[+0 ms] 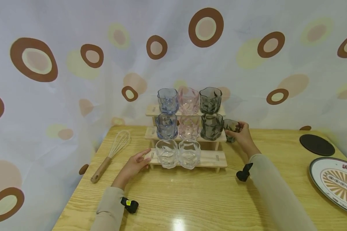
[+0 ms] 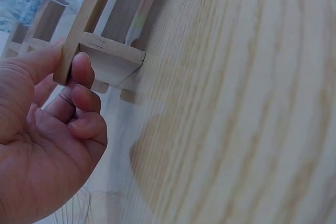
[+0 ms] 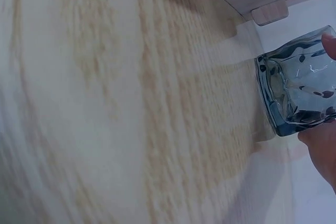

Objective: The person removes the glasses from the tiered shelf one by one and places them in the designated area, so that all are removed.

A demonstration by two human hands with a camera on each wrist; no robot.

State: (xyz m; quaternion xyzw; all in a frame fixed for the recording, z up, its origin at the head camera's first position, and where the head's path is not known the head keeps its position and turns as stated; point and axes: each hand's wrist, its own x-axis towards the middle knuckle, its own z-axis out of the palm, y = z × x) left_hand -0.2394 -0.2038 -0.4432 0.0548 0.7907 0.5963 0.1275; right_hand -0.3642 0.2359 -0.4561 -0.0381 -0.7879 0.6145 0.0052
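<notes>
A three-step wooden rack [image 1: 209, 157] stands at the back of the table and carries drinking glasses. My left hand [image 1: 135, 165] pinches the left end of its lowest board [image 2: 90, 11] between thumb and fingers. Just past the rack's right side, my right hand [image 1: 245, 137] grips a smoky grey glass [image 1: 230, 125], its thumb and fingers on opposite sides. The right wrist view shows that glass [image 3: 294, 90] with its thick base close over the tabletop. Two clear glasses, one here [image 1: 189, 154], occupy the lowest board's left and middle, with bare wood to their right.
The middle and top boards each bear a blue glass [image 1: 167, 126], a pink glass [image 1: 189, 127] and a grey glass [image 1: 212, 127]. A whisk [image 1: 105, 165] lies at left. At right are a black round mat [image 1: 317, 145] and a patterned plate [image 1: 316, 171]. A spotted cloth [image 1: 173, 64] hangs behind.
</notes>
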